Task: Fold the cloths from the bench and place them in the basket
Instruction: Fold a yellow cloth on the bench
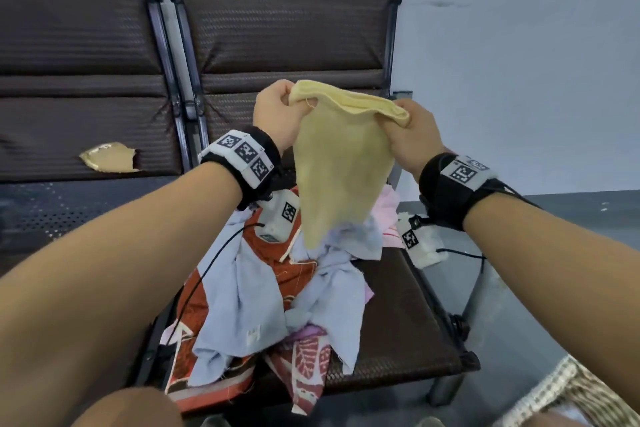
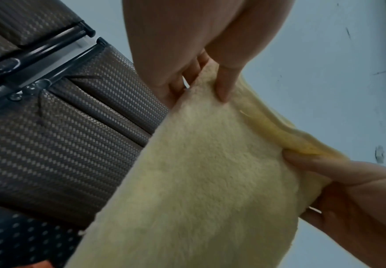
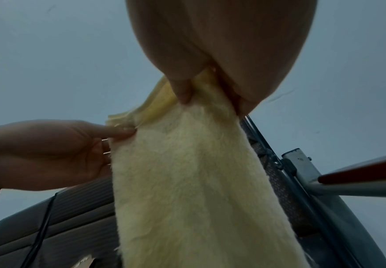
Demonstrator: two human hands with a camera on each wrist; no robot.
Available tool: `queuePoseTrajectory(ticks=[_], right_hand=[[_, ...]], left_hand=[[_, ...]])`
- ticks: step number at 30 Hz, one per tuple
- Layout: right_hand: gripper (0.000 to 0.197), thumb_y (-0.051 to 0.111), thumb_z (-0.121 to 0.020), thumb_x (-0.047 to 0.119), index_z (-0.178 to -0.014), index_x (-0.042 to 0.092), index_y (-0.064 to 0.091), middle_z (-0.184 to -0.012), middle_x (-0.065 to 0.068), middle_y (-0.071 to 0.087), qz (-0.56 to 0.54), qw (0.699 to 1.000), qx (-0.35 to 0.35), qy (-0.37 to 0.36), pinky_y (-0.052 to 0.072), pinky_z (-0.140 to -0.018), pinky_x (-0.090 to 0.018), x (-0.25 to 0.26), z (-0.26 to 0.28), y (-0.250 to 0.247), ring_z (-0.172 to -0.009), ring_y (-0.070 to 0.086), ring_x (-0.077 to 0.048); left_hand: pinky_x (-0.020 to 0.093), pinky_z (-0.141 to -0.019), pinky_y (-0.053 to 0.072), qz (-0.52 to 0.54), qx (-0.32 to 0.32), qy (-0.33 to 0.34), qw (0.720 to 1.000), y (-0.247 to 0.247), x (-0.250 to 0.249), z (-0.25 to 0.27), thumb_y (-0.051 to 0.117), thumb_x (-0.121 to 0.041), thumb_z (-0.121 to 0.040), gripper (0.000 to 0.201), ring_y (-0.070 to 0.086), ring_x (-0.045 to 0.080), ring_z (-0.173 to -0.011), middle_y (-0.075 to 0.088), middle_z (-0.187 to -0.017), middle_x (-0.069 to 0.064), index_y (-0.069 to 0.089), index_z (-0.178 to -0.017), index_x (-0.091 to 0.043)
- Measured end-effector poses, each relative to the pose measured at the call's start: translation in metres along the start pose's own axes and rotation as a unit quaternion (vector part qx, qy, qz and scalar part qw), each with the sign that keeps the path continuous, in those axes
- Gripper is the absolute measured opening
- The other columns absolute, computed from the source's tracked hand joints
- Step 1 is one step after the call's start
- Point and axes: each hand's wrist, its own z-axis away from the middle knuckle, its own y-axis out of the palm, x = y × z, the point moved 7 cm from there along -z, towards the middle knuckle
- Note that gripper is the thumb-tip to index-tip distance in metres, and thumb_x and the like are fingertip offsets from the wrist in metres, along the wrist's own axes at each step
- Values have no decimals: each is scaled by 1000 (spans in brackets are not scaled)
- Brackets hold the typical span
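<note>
Left hand point(image 1: 277, 111) and right hand point(image 1: 410, 135) pinching yellow cloth point(image 1: 337, 163) by top corners, mid-fold; below hands, heap of cloths point(image 1: 263, 291) unfolded; basket unseen.

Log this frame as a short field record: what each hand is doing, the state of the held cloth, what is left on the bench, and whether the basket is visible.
left hand: left hand pinches one top corner of the yellow cloth
right hand: right hand grips the other top corner
held cloth: lifted above the bench, top edge bunched between the hands, lower end hanging to a point
bench: brown bench seat with a heap of unfolded cloths, light blue, red patterned and pink
seat damage: torn patch on the neighbouring seat
basket: cannot tell; a woven object shows at the lower right edge
</note>
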Motion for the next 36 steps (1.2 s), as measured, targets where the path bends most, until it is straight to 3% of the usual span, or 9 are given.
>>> queuePoseTrajectory(ticks=[4,7,12,15,18,23,29,33,36], right_hand=[[8,63,-92,29,-85,25,63,-70,16,59,-5,999,49,-19,39,-58,-10,-17,35,7,-60,49,9],[11,61,-94,25,-85,21,64,-75,11,60,65,986,151,14,40,-58,-11,-53,80,22,-66,52,5],[22,58,-98,24,-95,4,67,-83,-7,64,161,908,375,89,45,-73,-32,-112,170,46,-80,55,-17],[31,59,-98,22,-110,-6,64,-91,-13,60,110,833,495,220,45,-74,-36,-137,218,53,-82,54,-21],[32,63,-96,20,-119,-2,65,-105,-12,67,34,789,527,313,48,-81,-38,-142,240,54,-93,62,-25],[22,65,-90,10,-112,10,68,-108,-4,74,-27,805,452,383,53,-94,-36,-152,216,50,-100,69,-19],[30,69,-87,9,-114,-5,66,-111,-18,72,-6,908,209,363,58,-90,-43,-189,160,47,-97,71,-30],[24,69,-85,18,-102,1,71,-102,-12,72,85,938,159,297,56,-87,-42,-208,138,62,-93,68,-27],[22,63,-86,21,-98,2,68,-93,-6,65,146,939,141,278,50,-77,-33,-219,125,68,-87,61,-24]], left_hand=[[23,-51,35,37,43,-48,997,-5,32,30,64,0,-74,24,43,11,-57,48,-63,2,49,-64,-16],[24,-52,30,-46,136,-108,984,0,78,83,60,-11,-60,10,40,14,-57,42,-60,2,50,-61,-11],[33,-68,38,-226,400,-185,869,11,152,175,65,0,-78,11,48,21,-76,53,-75,4,66,-76,-11],[38,-74,51,-197,476,-268,815,11,171,209,57,8,-83,18,55,25,-82,58,-85,11,69,-96,3],[37,-75,61,-144,510,-347,774,9,178,227,53,7,-87,27,71,28,-85,73,-95,15,68,-109,6],[30,-65,56,-91,410,-372,828,21,191,200,54,-1,-89,28,64,27,-84,67,-101,13,64,-114,-2],[33,-65,39,-143,211,-251,934,37,229,142,60,-11,-90,18,51,23,-74,55,-83,14,67,-96,5],[26,-53,34,-243,165,-192,936,45,236,123,61,-21,-91,14,53,23,-74,60,-77,6,66,-86,-8],[27,-77,45,-245,162,-204,934,52,245,112,61,-25,-93,25,61,26,-101,67,-114,6,63,-115,-15]])
